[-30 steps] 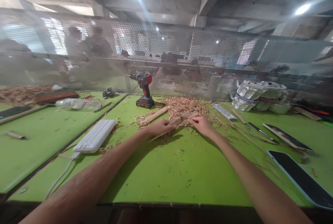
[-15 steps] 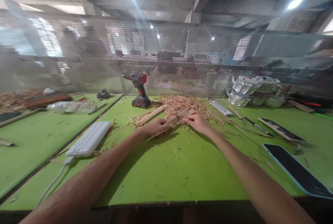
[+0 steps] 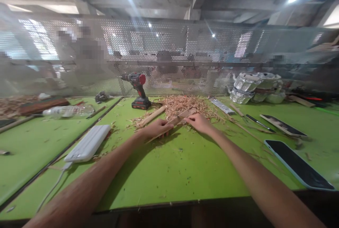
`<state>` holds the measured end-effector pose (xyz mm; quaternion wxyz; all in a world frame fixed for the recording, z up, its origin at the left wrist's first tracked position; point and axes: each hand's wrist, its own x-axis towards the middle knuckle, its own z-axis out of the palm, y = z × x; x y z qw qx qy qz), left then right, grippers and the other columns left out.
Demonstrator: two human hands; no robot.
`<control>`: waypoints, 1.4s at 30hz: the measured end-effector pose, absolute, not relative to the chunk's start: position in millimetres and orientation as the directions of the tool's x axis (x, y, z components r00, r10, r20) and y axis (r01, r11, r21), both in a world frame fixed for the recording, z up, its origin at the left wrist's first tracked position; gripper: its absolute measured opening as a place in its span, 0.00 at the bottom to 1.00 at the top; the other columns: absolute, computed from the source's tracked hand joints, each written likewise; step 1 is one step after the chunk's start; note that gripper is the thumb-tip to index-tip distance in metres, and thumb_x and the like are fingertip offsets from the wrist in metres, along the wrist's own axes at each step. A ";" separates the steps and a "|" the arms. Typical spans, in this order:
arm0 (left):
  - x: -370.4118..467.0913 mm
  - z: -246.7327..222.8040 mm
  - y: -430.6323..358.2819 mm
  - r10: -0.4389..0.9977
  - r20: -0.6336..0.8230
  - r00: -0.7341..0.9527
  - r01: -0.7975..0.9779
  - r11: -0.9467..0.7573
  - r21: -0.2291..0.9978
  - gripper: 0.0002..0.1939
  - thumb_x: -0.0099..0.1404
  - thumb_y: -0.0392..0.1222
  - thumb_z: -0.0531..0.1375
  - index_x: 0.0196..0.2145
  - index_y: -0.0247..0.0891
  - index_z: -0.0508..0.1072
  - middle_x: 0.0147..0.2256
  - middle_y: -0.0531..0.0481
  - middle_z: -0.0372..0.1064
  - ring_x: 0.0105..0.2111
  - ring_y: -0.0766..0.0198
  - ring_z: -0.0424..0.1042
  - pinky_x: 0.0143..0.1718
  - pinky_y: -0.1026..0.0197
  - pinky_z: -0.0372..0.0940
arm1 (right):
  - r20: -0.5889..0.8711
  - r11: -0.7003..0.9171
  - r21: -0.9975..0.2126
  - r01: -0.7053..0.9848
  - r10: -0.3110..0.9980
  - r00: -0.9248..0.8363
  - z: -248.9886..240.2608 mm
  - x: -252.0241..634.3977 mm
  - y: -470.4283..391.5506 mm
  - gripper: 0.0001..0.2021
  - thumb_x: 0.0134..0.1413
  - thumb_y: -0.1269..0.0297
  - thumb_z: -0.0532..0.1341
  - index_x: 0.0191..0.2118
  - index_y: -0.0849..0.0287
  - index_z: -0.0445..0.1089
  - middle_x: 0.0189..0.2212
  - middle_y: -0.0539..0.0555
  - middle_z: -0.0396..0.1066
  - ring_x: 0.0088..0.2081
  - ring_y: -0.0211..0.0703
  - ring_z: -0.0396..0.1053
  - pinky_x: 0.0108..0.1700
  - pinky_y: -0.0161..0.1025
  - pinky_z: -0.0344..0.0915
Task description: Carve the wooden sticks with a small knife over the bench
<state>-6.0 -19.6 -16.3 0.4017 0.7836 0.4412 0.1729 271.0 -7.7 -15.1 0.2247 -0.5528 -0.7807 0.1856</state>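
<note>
Just in front of a heap of wood shavings (image 3: 182, 103), a flat, pale wooden strip (image 3: 175, 121) slants up to the right. My left hand (image 3: 155, 129) is closed around its lower left part, thumb on top. At its upper right part, my right hand (image 3: 198, 122) is closed in a pinch. A thin dark piece shows by the right fingertips, too small to name. Beside the heap lies another wooden stick (image 3: 152, 115), apart from my hands.
A cordless drill (image 3: 139, 88) stands behind the stick. On the left are a white power bank (image 3: 88, 143) with a cable and a plastic bottle (image 3: 69, 111). Two phone-like slabs, one a blue-edged phone (image 3: 299, 164), and foil-wrapped objects (image 3: 256, 88) lie right. A perforated screen (image 3: 206, 65) bounds the back.
The view has shifted slightly, moving the scene a little to the left. Both hands keep nearly the same places at the wooden strip.
</note>
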 end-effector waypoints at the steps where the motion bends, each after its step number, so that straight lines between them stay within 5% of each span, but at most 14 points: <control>1: -5.8 -16.2 -19.3 0.833 -0.085 0.547 0.557 -0.287 0.780 0.32 0.67 0.72 0.56 0.34 0.37 0.74 0.31 0.46 0.74 0.24 0.65 0.68 0.27 0.60 0.63 | 0.133 0.303 -0.534 0.789 0.952 -0.275 -14.4 271.2 -7.7 0.28 0.72 0.42 0.55 0.32 0.58 0.79 0.19 0.49 0.63 0.19 0.36 0.52 0.26 0.37 0.51; 7: -3.6 -9.0 -24.3 0.844 -0.073 0.531 0.562 -0.287 0.776 0.31 0.66 0.73 0.57 0.32 0.38 0.72 0.30 0.43 0.74 0.24 0.63 0.68 0.26 0.58 0.62 | 0.190 0.209 -0.512 0.833 0.974 -0.128 -10.0 288.9 1.0 0.29 0.71 0.42 0.56 0.26 0.59 0.74 0.18 0.48 0.61 0.19 0.36 0.52 0.26 0.37 0.48; 13: -4.2 -16.5 -21.3 0.829 -0.057 0.556 0.533 -0.303 0.790 0.32 0.67 0.73 0.55 0.33 0.38 0.72 0.30 0.45 0.74 0.24 0.64 0.68 0.26 0.59 0.62 | 0.102 0.295 -0.548 0.783 0.952 -0.287 -13.7 280.0 -2.1 0.30 0.70 0.38 0.56 0.28 0.59 0.75 0.19 0.48 0.62 0.19 0.34 0.51 0.27 0.36 0.46; 19: -2.9 -20.6 -19.0 0.840 -0.076 0.537 0.541 -0.274 0.795 0.31 0.67 0.73 0.55 0.32 0.39 0.70 0.30 0.47 0.73 0.22 0.66 0.66 0.25 0.61 0.61 | 0.128 0.233 -0.524 0.819 0.972 -0.195 -16.3 287.6 1.0 0.29 0.69 0.40 0.58 0.25 0.58 0.73 0.17 0.45 0.56 0.19 0.35 0.48 0.26 0.36 0.45; 33: -1.6 -12.8 -23.7 0.847 -0.085 0.524 0.570 -0.275 0.774 0.26 0.66 0.67 0.61 0.31 0.38 0.72 0.29 0.46 0.72 0.23 0.65 0.66 0.27 0.59 0.61 | 0.104 0.194 -0.538 0.820 0.981 -0.164 -17.6 306.4 6.7 0.26 0.70 0.42 0.57 0.32 0.58 0.79 0.18 0.48 0.61 0.18 0.35 0.49 0.24 0.36 0.49; 42: -3.6 -17.7 -20.7 0.839 -0.083 0.538 0.556 -0.279 0.783 0.26 0.67 0.68 0.58 0.33 0.39 0.70 0.32 0.45 0.74 0.23 0.65 0.67 0.25 0.59 0.60 | 0.152 0.266 -0.525 0.808 0.964 -0.219 -19.0 290.1 2.5 0.28 0.70 0.41 0.56 0.26 0.58 0.73 0.17 0.48 0.60 0.17 0.34 0.48 0.23 0.36 0.48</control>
